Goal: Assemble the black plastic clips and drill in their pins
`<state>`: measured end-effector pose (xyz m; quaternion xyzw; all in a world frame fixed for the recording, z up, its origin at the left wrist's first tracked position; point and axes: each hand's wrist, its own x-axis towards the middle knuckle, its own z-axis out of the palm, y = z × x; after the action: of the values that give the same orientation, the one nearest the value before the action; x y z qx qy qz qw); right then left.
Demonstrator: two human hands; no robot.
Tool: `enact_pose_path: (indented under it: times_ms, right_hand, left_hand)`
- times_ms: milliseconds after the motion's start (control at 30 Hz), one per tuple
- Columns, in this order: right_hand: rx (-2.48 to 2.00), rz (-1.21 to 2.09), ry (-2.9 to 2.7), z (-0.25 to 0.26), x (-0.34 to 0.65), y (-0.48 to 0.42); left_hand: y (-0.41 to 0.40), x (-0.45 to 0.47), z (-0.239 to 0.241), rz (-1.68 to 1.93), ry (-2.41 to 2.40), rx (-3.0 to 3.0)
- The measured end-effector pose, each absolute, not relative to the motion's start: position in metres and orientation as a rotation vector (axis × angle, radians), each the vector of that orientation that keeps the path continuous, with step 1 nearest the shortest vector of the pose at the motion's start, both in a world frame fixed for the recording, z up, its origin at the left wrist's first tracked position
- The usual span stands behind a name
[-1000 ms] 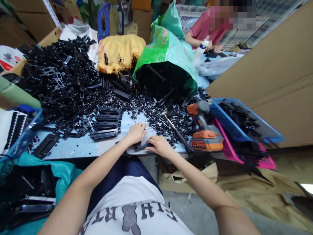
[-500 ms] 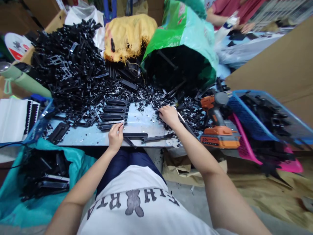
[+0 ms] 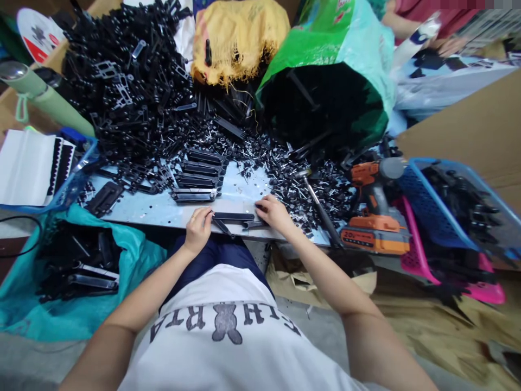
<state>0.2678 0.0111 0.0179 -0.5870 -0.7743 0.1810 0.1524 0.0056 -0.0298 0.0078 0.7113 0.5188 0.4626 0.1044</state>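
Note:
At the table's front edge lies a flat black bar [image 3: 233, 216], with my hands at its two ends. My left hand [image 3: 198, 231] is closed in a pinch by its left end; a tiny pale tip shows at the fingers, too small to name. By the right end, my right hand [image 3: 275, 214] pinches something small and dark that I cannot make out. Two black arm-like pieces, one [image 3: 223, 228] angled under the bar and another [image 3: 255, 224] partly behind my right fingers, lie beside it. Just behind, several black bars [image 3: 199, 181] are stacked in a row.
Loose small black-and-silver pins [image 3: 285, 182] cover the table's middle. A hammer [image 3: 319, 206] and an orange cordless drill [image 3: 372, 209] lie right, beside a blue basket [image 3: 459, 179]. A green sack [image 3: 325, 54] and a heap of black parts [image 3: 134, 92] stand behind. Another person's arm [image 3: 402, 24] shows far right.
My right hand has come from the pin pile down to the bar's right end, still pinched. My left hand has moved to the bar's left end. The camera view has shifted.

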Motion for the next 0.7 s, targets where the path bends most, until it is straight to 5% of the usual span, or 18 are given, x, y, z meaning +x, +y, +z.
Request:
enact_pose_path:
  times_ms: [267,500,700]
  right_hand:
    - [-1.782,0.241,-2.422,0.025,0.271,0.013]
    - [-1.525,0.565,-1.988,0.038,0.263,-0.002]
    - [-1.418,0.407,-2.281,0.046,0.261,-0.014]
  left_hand:
    - [-0.027,0.010,0.001,1.194,1.564,2.248]
    - [-0.022,-0.006,-0.016,0.998,1.341,2.545]
    - [-0.016,-0.010,-0.018,1.102,1.359,2.447]
